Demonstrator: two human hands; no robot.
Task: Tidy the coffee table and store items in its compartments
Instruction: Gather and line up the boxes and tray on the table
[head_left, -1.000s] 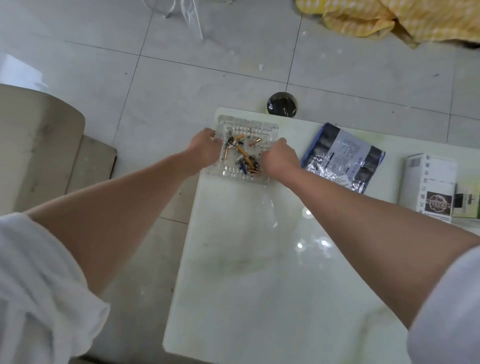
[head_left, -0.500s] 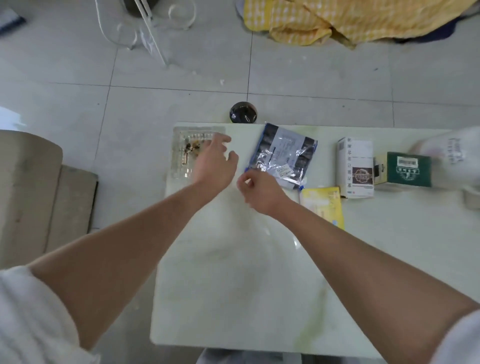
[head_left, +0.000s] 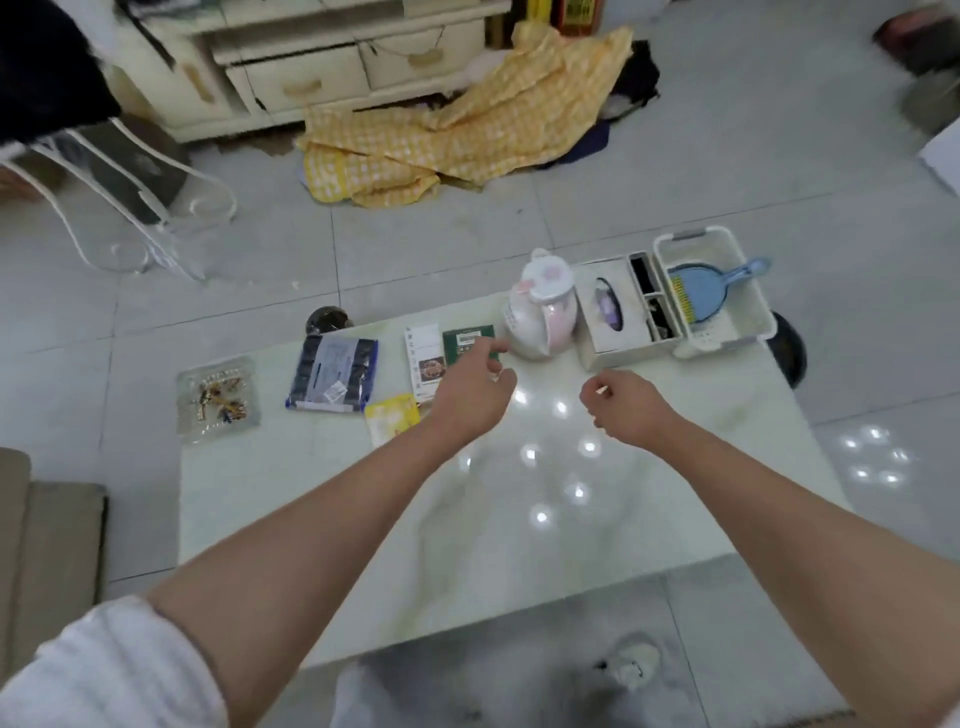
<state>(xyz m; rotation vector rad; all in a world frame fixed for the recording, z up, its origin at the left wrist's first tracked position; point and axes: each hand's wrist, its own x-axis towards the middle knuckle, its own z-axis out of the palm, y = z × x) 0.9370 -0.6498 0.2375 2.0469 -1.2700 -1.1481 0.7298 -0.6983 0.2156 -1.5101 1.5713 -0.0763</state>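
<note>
The pale marble coffee table (head_left: 498, 530) fills the middle of the head view. Along its far edge lie a clear glass ashtray (head_left: 217, 399) at the left corner, a dark foil packet (head_left: 333, 373), a yellow sachet (head_left: 392, 419), a white box (head_left: 425, 358), a green box (head_left: 467, 344), a white kettle (head_left: 543, 312), a tissue box organizer (head_left: 623, 312) and a white basket (head_left: 714, 291) holding a blue dustpan. My left hand (head_left: 475, 395) hovers open by the green box. My right hand (head_left: 623, 405) hangs loosely curled and holds nothing, in front of the organizer.
A yellow checked cloth (head_left: 457, 130) lies on the tiled floor before a cream cabinet (head_left: 332, 57). A clear acrylic chair (head_left: 135, 208) stands far left. A sofa edge (head_left: 41, 551) is at the left. A dark round object (head_left: 324, 318) sits beyond the table.
Both hands let go of the ashtray, which stays at the left corner, and moved right along the table. The view swung right and up, bringing kettle, organizer and basket into sight.
</note>
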